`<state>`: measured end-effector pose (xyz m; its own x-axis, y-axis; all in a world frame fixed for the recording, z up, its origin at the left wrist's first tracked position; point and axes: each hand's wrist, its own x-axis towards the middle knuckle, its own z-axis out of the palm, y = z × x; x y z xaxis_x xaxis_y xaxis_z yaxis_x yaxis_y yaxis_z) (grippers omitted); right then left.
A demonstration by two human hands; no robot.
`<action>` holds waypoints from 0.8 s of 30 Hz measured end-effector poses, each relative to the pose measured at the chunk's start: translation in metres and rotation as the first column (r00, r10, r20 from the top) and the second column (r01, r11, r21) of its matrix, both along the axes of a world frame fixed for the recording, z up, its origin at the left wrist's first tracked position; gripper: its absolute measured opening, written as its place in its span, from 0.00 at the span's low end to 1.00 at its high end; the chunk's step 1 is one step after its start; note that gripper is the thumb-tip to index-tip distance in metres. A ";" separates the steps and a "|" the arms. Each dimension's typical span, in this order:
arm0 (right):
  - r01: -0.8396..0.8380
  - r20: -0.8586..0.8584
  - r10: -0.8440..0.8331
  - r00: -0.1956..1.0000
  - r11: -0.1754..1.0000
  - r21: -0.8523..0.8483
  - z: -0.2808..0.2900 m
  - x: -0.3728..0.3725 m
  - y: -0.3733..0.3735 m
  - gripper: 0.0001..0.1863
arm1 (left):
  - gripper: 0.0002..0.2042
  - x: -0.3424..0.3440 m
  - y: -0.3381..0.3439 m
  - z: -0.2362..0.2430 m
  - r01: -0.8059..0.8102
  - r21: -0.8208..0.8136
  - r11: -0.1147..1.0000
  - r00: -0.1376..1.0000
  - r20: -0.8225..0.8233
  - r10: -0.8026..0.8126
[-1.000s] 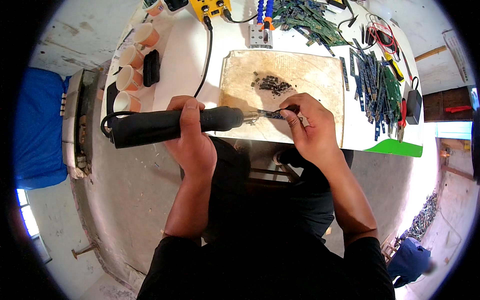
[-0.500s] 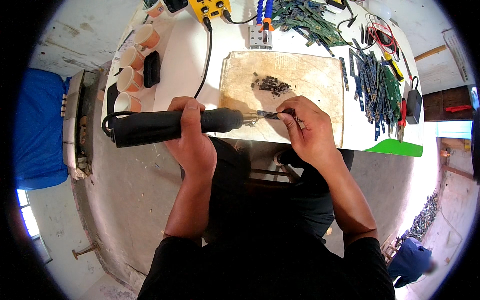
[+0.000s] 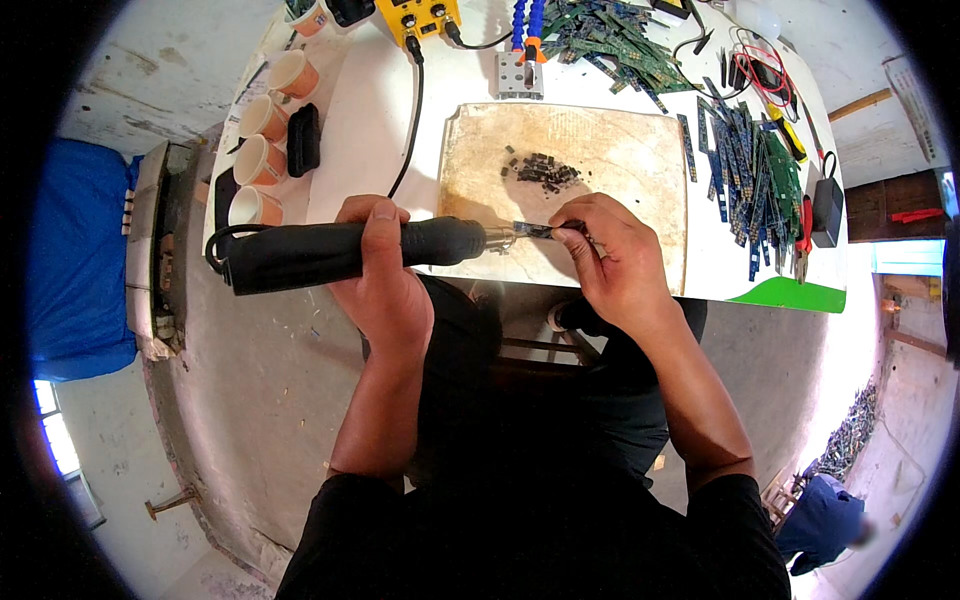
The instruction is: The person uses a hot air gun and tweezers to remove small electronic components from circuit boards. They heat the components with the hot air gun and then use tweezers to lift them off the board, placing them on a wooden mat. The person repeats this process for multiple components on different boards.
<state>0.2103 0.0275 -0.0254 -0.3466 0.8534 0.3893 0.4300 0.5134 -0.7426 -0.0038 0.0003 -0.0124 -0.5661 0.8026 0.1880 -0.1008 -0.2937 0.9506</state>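
Observation:
My left hand (image 3: 382,290) is wrapped round a black hot-air gun (image 3: 300,258), held level with its metal nozzle (image 3: 498,236) pointing right. My right hand (image 3: 615,265) pinches a narrow dark circuit-board strip (image 3: 532,229) just beyond the nozzle, over the stained pale board (image 3: 480,130). My fingers hide part of the strip, and whether anything else is pinched with it I cannot tell. A small heap of black chips (image 3: 548,172) lies on the board above my hands.
Piles of board strips (image 3: 740,180) lie right and behind, with cables and tools. Paper cups (image 3: 262,165) line the table's left. A yellow station (image 3: 415,18) and a metal block (image 3: 518,78) with blue hoses stand behind. A person in blue (image 3: 815,520) is at lower right.
My right hand has moved slightly left, bringing its fingers and the strip a little closer to the nozzle. My left hand and the gun have hardly moved.

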 end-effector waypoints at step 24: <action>-0.034 0.019 0.032 0.999 0.995 0.097 -0.005 0.002 -0.001 0.06 | 0.05 0.002 0.000 0.001 -0.013 -0.013 1.000 1.000 -0.015 0.013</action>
<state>0.2118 0.0264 -0.0305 -0.3815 0.7996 0.4638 0.4239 0.5972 -0.6809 -0.0020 0.0007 -0.0112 -0.5738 0.7976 0.1859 -0.0829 -0.2823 0.9557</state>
